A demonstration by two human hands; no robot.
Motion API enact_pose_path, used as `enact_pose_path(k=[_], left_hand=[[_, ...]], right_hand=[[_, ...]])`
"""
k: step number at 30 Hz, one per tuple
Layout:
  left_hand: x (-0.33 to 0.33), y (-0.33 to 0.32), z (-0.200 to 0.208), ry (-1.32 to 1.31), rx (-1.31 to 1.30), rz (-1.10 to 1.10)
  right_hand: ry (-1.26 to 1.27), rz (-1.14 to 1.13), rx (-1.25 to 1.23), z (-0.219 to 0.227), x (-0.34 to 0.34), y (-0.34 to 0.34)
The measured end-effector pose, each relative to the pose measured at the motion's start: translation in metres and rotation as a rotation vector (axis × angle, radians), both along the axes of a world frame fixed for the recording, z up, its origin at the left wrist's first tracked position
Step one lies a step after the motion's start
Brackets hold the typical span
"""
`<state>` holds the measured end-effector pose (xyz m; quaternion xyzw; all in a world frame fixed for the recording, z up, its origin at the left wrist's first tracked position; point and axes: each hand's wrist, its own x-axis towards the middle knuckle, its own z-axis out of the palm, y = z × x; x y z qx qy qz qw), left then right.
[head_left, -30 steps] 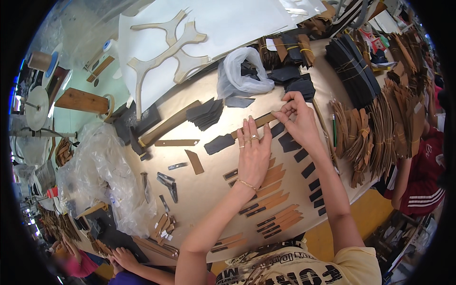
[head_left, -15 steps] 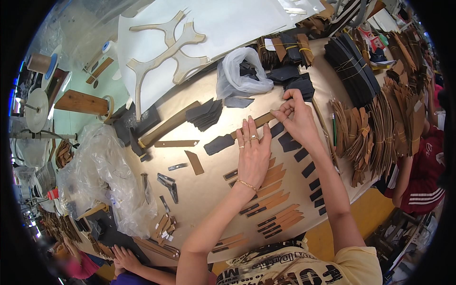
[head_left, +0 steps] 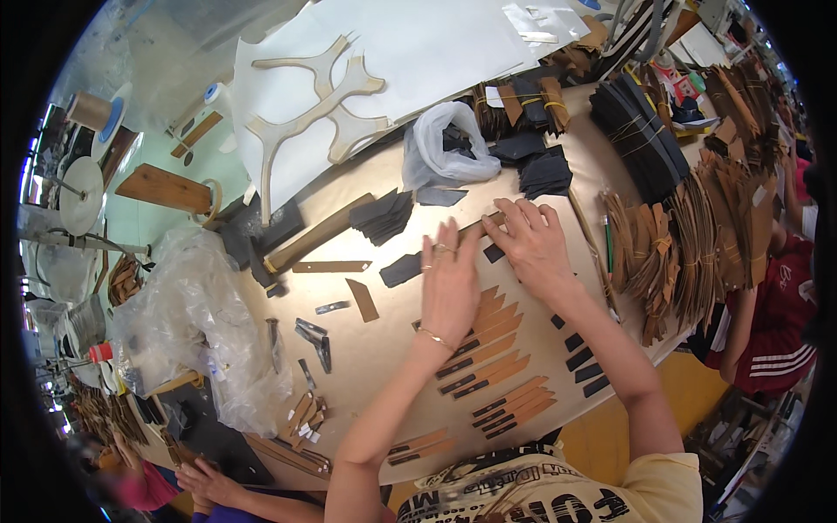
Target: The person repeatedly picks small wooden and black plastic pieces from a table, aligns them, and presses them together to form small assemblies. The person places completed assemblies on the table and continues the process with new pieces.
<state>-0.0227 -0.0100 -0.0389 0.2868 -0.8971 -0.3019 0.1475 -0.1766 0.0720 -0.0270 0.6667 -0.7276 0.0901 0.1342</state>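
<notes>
My left hand (head_left: 449, 292) is over the table, its fingers stretched out and slightly smeared by motion, lying across the near end of a narrow brown strip (head_left: 477, 229). Just left of those fingers is a dark, flat piece (head_left: 401, 270). The bent fingers and thumb of my right hand (head_left: 534, 248) close on the strip's far right end, hiding much of it. Below both hands lie rows of brown strips with dark ends (head_left: 497, 336). Small dark pieces (head_left: 577, 340) form a column beside my right forearm.
A fanned dark stack (head_left: 384, 216) and a plastic bag of dark pieces (head_left: 449, 144) are farther back. Bundled brown strips (head_left: 676, 253) crowd the right side. Crumpled clear plastic (head_left: 205, 322) lies left. Co-workers' hands (head_left: 209, 481) show at lower left; another person (head_left: 767, 322) is at right.
My right hand has come down and left, from a raised pinch to lying over the strip's end. My left hand has slid slightly left and down. The view has shifted slightly.
</notes>
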Motion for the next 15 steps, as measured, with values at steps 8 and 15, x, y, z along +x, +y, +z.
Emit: enact_pose_path(k=[8, 15], left_hand=[[0.009, -0.033, 0.021, -0.172, -0.234, 0.105], [0.0, -0.05, 0.028, -0.018, 0.331, 0.119]], right_hand=[[-0.215, -0.031, -0.039, 0.01, 0.01, -0.003], [-0.579, -0.073, -0.073, 0.013, 0.043, -0.014]])
